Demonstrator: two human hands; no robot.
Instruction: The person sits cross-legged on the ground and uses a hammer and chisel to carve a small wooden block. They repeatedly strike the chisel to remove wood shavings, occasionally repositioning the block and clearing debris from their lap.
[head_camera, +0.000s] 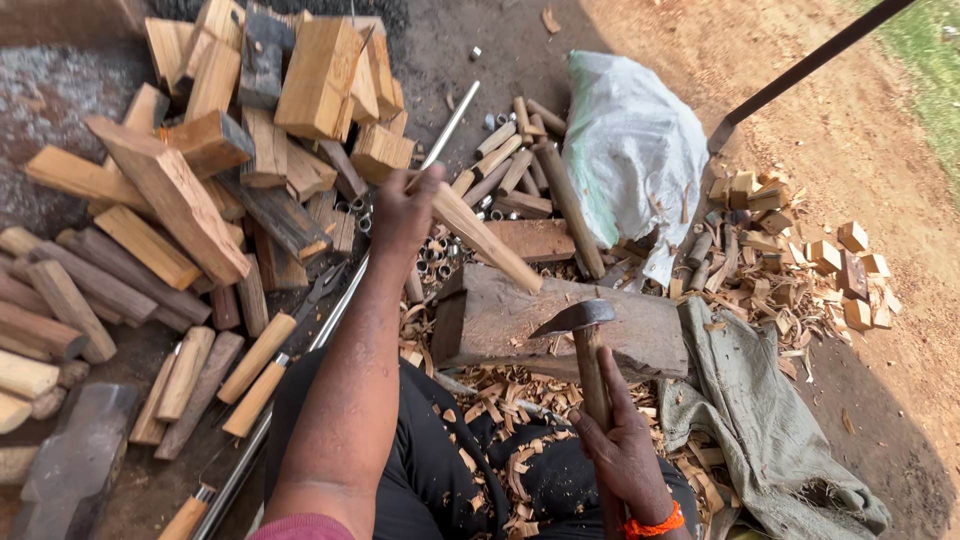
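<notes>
Wooden stick (487, 240), pale, roughly shaved: I see my left hand (403, 212) closed around its upper end, the lower end resting on the chopping block (520, 320) at 12 o'clock from my lap. Hatchet (582, 322): my right hand (622, 447) is wrapped round its handle, head just over the block. Split timber pile (240, 130) at 10 o'clock; white sack (635, 150) at 1 o'clock
</notes>
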